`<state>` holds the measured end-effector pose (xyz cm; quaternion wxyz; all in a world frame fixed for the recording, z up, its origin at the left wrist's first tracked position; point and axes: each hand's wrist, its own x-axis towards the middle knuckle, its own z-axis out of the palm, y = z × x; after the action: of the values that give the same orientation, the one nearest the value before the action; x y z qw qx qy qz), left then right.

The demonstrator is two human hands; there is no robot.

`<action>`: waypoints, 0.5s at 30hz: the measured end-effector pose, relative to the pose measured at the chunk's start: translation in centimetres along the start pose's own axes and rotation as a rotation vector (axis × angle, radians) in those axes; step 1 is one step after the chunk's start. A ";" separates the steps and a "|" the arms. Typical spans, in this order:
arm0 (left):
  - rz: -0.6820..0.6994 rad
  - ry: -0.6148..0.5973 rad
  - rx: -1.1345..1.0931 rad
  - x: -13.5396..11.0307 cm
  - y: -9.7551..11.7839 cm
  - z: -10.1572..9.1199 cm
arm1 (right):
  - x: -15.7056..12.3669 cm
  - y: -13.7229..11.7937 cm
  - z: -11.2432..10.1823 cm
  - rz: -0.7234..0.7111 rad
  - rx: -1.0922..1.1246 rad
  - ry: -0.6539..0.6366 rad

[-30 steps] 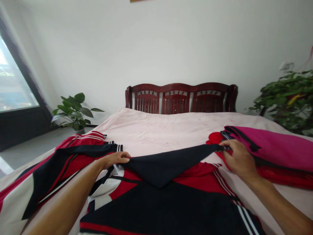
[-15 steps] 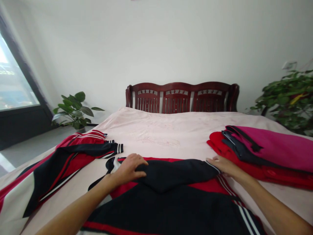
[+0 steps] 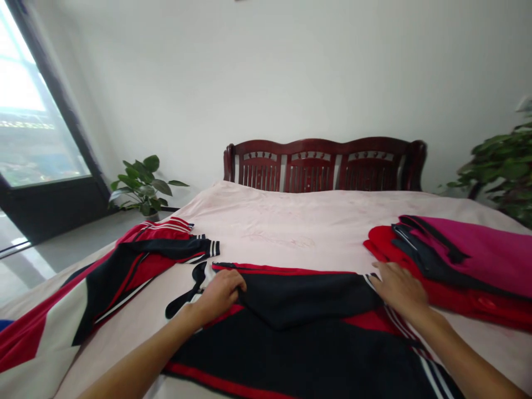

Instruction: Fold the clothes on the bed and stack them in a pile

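In front of me a dark navy jacket [image 3: 299, 343] with red panels and white-striped cuffs lies on the bed. One sleeve [image 3: 307, 293] is laid across its top, running left to right. My left hand [image 3: 224, 289] is closed on the fabric at the sleeve's left end. At the striped cuff on the right end, my right hand [image 3: 399, 288] rests palm down, thumb and fingers apart, touching the cuff edge. White and black cloth parts [image 3: 199, 280] stick out just beyond my left hand.
A second red, navy and white jacket [image 3: 112, 277] lies spread at left. Folded red, dark and magenta clothes [image 3: 469, 249] are stacked at right. The pink bedsheet [image 3: 282, 221] reaches a wooden headboard [image 3: 310, 166]. Potted plants [image 3: 143, 180] stand at both sides.
My left hand has closed on the sleeve fabric. My right hand has turned flatter over the cuff, its fingers loosened. The view has swung slightly left.
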<state>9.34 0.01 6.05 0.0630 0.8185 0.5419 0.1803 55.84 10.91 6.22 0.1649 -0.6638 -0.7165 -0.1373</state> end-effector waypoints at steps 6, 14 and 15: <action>-0.226 0.081 0.262 0.2 -4.3 1.2 | -2.9 -5.8 -0.1 -0.254 -0.026 -0.063; -0.200 0.002 0.333 1.5 -6.9 2.3 | -5.5 -5.8 5.2 -0.219 -0.029 -0.067; -0.203 -0.010 0.322 1.4 -7.1 2.1 | -5.4 -5.7 5.1 -0.225 -0.015 -0.076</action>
<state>4.48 4.30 2.33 -0.0484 0.7601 0.6431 0.0797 50.25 7.70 -0.54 0.1163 -0.5853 -0.7910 -0.1352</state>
